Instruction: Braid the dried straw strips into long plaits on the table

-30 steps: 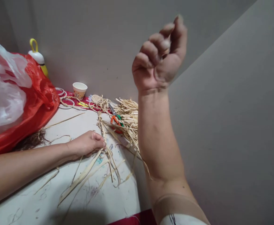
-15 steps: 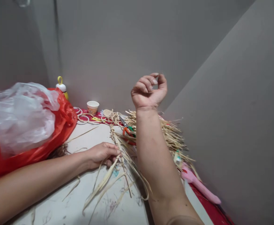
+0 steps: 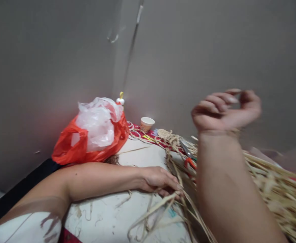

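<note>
My left hand (image 3: 160,180) lies low over the white tabletop (image 3: 104,216), its thumb and fingers closed on straw strands (image 3: 154,207). From that grip the loose ends fan out toward me, while a twisted straw braid (image 3: 172,163) runs away from the fingers. My right hand (image 3: 222,111) is raised against the grey wall, palm side toward me. Its fingers are curled and the thumb bends in toward the index finger. Motion blurs it, and anything thin pinched there cannot be made out.
Scissors with orange handles (image 3: 189,163) lie beyond my right forearm, beside a large straw pile (image 3: 266,182). A paper cup (image 3: 147,125) and a coil of straw cord (image 3: 165,134) stand at the back. A red plastic bag (image 3: 69,143) with clear plastic sits left, before a bottle (image 3: 120,100).
The view has swung left, so everything sits further right in the picture. My left hand keeps its grip on the straw strands. My right hand stays raised with curled fingers.
</note>
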Available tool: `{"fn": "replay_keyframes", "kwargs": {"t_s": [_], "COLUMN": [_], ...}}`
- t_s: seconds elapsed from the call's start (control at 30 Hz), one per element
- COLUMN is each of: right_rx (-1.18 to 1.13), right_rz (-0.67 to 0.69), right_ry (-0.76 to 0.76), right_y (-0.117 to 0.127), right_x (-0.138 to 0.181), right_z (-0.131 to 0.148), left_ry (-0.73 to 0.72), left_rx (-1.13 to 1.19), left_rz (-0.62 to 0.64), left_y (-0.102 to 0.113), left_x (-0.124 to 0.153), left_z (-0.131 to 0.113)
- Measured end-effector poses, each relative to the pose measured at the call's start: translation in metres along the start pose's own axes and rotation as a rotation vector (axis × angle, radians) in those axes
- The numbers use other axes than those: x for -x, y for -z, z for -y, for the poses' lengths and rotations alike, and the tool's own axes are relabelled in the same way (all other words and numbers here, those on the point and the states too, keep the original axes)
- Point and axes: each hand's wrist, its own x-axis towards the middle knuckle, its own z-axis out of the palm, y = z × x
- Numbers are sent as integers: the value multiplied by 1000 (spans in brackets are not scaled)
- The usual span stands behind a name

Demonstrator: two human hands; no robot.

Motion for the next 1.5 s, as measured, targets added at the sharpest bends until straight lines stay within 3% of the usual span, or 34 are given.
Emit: {"fn": "replay_keyframes", "kwargs": {"t_s": [0.1,0.2,0.3,0.33,0.43,0.57,0.67,0.73,0.8,0.93,1.0,1.17,1.3,1.4,1.5], "right_rx": [437,987,1480,1631,2036,2237,2289,2311,2309,2154,2023,1560,1185,1175,1269], "right_rz": [-154,-74,98,178,356,629,713,665,478,-61,-225,-465,-685,-713,-647], "right_ry": [172,239,283,238,-85,-230,-181,-111,-23,67,34,-101,-186,-400,-566], "right_y": [-15,-17,-4,3,28,58,69,67,57,34,30,42,57,67,76], "right_x": [-14,-14,21,40,107,178,201,205,206,213,219,223,214,209,206], "right_z": [4,27,51,56,61,52,43,41,43,54,60,72,63,36,5], "left_ry": [-20,2,-2,-4,-6,-2,3,-2,-12,-35,-37,-18,-9,-9,-16], "left_rx": [-10,-14,-38,-44,-48,-67,-65,-68,-76,-79,-77,-63,-57,-63,-72], "left_rz": [-98,-47,0,14,41,39,61,82,103,124,121,119,122,119,118], "left_y": [-8,-10,-10,-10,-11,-10,-9,-9,-9,-9,-9,-7,-5,-3,-3], "left_x": [16,19,17,17,18,20,21,23,25,28,28,25,24,23,24], "left_z": [-5,-12,-15,-16,-16,-17,-17,-17,-17,-17,-17,-17,-17,-16,-16]}}
